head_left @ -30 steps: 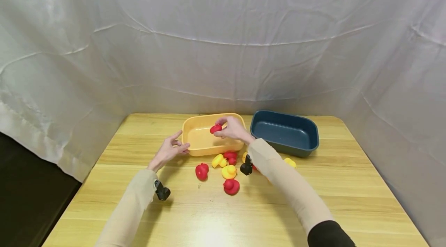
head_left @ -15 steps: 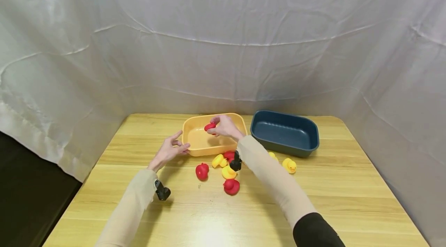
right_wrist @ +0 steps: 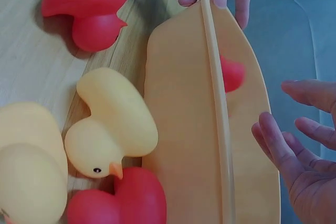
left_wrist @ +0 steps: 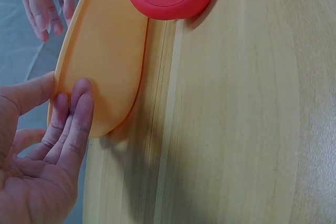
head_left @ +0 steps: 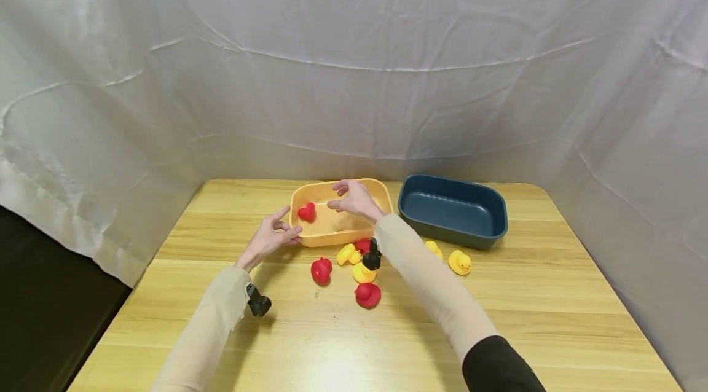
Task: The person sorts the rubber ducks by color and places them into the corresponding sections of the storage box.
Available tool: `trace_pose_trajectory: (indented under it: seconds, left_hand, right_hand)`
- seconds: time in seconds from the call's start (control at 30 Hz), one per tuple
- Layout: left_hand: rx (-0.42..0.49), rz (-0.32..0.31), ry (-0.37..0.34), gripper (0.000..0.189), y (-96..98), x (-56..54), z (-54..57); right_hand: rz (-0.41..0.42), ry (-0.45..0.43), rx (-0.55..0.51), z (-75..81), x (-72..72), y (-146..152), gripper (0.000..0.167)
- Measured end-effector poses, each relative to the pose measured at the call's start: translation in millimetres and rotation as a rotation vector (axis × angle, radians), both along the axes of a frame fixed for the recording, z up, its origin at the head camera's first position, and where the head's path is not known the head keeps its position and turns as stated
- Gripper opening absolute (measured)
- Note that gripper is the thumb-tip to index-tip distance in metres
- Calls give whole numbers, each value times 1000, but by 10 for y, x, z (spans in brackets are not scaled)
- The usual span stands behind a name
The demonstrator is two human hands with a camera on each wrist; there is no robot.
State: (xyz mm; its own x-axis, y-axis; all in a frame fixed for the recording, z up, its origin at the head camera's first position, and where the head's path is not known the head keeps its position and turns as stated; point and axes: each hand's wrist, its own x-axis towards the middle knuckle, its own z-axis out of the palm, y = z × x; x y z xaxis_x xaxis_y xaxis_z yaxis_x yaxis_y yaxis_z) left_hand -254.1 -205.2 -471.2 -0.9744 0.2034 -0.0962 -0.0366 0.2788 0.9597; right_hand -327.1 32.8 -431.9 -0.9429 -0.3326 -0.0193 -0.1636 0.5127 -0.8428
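Observation:
An orange-yellow plastic bin [head_left: 332,238] stands at the back of the table. My left hand [head_left: 270,236] holds its near left corner; in the left wrist view, fingers of that hand [left_wrist: 47,150] lie on either side of the rim. Over the bin's right half hovers my right hand [head_left: 357,200], fingers spread, with nothing in them. A red rubber duck [head_left: 306,212] lies inside at the left end, partly hidden by the wall in the right wrist view. In front of the bin are red ducks [head_left: 367,295] and yellow ducks [right_wrist: 113,124], some partly covered by my right arm.
A dark blue bin [head_left: 450,211] sits right of the orange-yellow one, with nothing seen in it. Two yellow ducks [head_left: 460,263] lie before it. Another red duck [head_left: 321,271] is near my left wrist. A grey curtain [head_left: 387,103] hangs behind the wooden table [head_left: 498,318].
My right hand moved left over the orange-yellow bin and let go of the red duck, which now lies at the bin's left end. My left hand stayed at the corner.

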Motion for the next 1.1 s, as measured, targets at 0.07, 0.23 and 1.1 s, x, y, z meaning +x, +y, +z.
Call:
trace_pose_trajectory:
  seconds: [0.07,0.23,1.1]
  left_hand:
    - [2,-2,4,79,-4,8,5]
    - [12,-10,3,80,-23,10,6]
    - [63,-15,5,81,18,49,-9]
  right_hand:
    - [4,-1,-8,2,8,28,49]
    - [8,15,-17,8,29,105,45]
    - [236,245,65,35,802,1174,39]
